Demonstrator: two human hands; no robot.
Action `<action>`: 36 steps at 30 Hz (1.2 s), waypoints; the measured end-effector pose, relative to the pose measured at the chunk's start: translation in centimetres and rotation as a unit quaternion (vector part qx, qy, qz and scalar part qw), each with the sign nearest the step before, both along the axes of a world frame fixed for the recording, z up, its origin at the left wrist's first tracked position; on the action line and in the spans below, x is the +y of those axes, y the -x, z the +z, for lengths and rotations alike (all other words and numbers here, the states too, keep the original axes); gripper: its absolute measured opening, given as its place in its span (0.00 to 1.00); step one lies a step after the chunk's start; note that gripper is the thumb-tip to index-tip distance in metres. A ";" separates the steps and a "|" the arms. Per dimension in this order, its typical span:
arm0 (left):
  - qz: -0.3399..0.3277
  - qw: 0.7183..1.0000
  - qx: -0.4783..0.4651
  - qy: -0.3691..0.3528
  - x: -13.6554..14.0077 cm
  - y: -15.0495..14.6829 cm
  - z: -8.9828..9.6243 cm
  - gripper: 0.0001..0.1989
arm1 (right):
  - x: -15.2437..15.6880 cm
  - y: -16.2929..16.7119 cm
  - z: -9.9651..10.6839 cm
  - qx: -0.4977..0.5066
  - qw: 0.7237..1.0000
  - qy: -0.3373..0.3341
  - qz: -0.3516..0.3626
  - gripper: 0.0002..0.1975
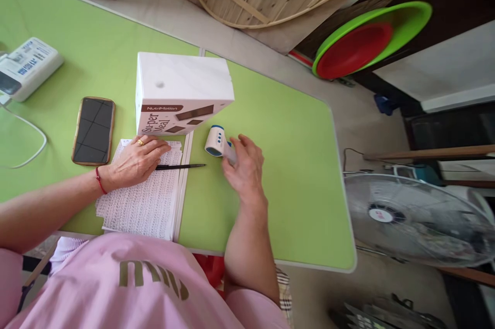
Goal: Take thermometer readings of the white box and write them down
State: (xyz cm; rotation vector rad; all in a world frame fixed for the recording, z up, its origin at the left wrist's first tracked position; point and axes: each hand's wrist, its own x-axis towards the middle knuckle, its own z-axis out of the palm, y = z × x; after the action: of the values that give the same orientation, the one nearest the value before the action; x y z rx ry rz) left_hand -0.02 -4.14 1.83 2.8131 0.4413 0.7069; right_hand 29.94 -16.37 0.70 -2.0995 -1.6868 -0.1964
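My left hand (139, 160), with a ring and a red bracelet, lies flat on a sheet of handwritten paper (143, 210). From beneath its fingers a black pen (181, 166) sticks out to the right; the pen's other end is hidden. The fingertips rest close to the front of a white box (185, 79) labelled "NutriMotion Super Meal". To the right of the box, my right hand (245, 166) has its thumb and fingers round the handle of a white and blue infrared thermometer (215, 142), whose head points left. Most of that handle is covered by the hand.
A phone (94, 130) lies left of the paper on the green table (294, 179). Farther left sits a white device (29, 68) with a cable (42, 135). A standing fan (410, 220) is beyond the right edge, and green and red basins (359, 45) lean behind.
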 end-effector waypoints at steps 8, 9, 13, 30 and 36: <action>-0.003 0.998 0.052 0.022 0.3 -0.1 -0.6 0.20 | 0.2 5.6 0.9 0.006 0.969 0.074 0.236 0.09; 0.000 0.998 0.058 0.026 0.4 -0.1 -0.6 0.20 | 0.2 5.5 1.0 0.004 0.967 0.078 0.244 0.08; 0.006 0.997 0.066 0.041 0.5 0.0 -0.6 0.22 | 0.1 3.7 1.3 0.071 0.964 0.041 0.252 0.05; -0.033 0.985 0.167 0.038 -0.1 -0.5 -0.2 0.32 | 3.6 8.6 -2.2 0.435 0.884 -0.165 0.033 0.08; -0.031 0.984 0.171 0.042 -0.2 -0.6 -0.2 0.31 | 3.4 8.5 -2.5 0.389 0.910 -0.139 0.042 0.12</action>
State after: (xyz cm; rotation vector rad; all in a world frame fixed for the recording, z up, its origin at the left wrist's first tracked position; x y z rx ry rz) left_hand 0.56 -4.36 1.68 2.8559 0.4229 0.1855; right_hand 21.41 -12.92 -1.78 -1.5704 -1.1658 0.3688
